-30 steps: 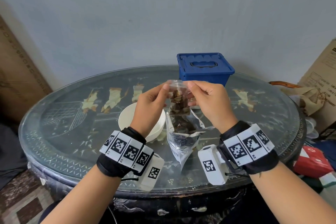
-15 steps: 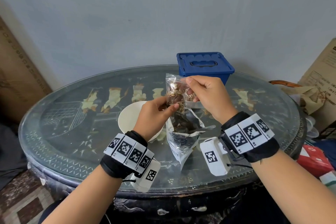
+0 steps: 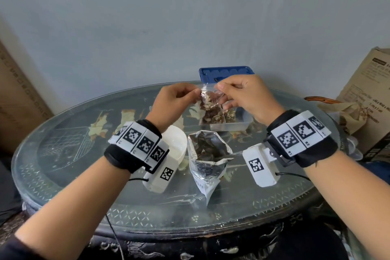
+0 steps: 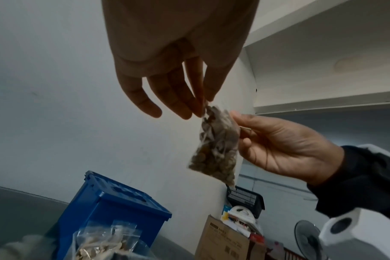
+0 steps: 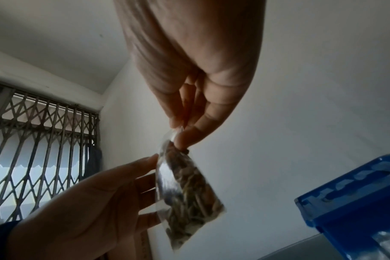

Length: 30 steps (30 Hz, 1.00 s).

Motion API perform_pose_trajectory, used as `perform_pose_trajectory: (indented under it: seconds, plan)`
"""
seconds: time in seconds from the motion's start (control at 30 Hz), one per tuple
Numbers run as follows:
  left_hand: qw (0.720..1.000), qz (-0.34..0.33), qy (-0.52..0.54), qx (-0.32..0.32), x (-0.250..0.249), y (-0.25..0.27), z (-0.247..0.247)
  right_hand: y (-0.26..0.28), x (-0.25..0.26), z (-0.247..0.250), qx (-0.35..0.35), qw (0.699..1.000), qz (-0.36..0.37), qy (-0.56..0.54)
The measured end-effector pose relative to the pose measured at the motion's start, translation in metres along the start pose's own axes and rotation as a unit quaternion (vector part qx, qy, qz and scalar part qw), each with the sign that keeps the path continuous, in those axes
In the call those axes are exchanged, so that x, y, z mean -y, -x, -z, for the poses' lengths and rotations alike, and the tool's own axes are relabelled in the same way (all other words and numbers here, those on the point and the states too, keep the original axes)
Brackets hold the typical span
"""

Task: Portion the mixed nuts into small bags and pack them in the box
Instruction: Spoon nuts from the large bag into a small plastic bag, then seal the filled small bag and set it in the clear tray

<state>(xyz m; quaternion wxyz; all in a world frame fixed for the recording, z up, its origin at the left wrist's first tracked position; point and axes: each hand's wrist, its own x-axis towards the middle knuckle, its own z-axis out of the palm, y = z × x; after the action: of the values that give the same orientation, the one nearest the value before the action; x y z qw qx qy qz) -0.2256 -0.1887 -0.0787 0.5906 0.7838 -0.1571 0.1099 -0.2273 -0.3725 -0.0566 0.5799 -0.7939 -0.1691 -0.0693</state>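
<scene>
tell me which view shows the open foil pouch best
Head view: the foil pouch stands open on the glass table, in front of the hands, nuts visible inside. Neither wrist view shows it; both look up at the small bag.

A clear small bag [image 3: 211, 101] is noted, its contents mottled brown, tan and cream. The foil pouch [image 3: 207, 161] is silver, with dark brown contents seen at its mouth. The lidded box [image 3: 225, 70] is recorded as solid blue. The bowl [image 3: 178, 146] is plain white. The clear plastic container [image 3: 230, 125] shows brown and tan packets inside. The round table [image 3: 69, 154] is glass-topped over a dark ground, inlaid with cream figures and a pale lattice border. Both wristbands [image 3: 135, 143] are black, carrying white tiles printed with black square codes. The wall is pale grey-blue. The cardboard carton [image 3: 367, 99] is brown.
</scene>
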Motion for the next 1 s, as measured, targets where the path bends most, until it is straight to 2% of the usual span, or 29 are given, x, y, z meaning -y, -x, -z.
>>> perform_pose_trajectory:
  seconds: [0.13, 0.33, 0.53, 0.77, 1.0]
  plan:
    - [0.999, 0.0, -0.018, 0.033, -0.007, -0.036, -0.008, -0.025, 0.0, 0.023, -0.016, 1.0, -0.013, 0.014]
    - [0.987, -0.002, -0.136, 0.091, 0.008, -0.103, -0.034, -0.064, -0.037, 0.054, -0.045, 0.997, -0.045, 0.051]
    - [0.94, 0.004, -0.287, 0.184, 0.054, -0.156, -0.073, -0.097, -0.115, 0.062, -0.074, 0.988, -0.116, 0.072]
    - [0.904, 0.041, -0.334, 0.264, 0.113, -0.186, -0.106, -0.115, -0.198, 0.058, -0.083, 0.975, -0.174, 0.113]
    - [0.856, 0.058, -0.395, 0.328, 0.151, -0.188, -0.124, -0.114, -0.241, 0.044, -0.059, 0.96, -0.218, 0.164]
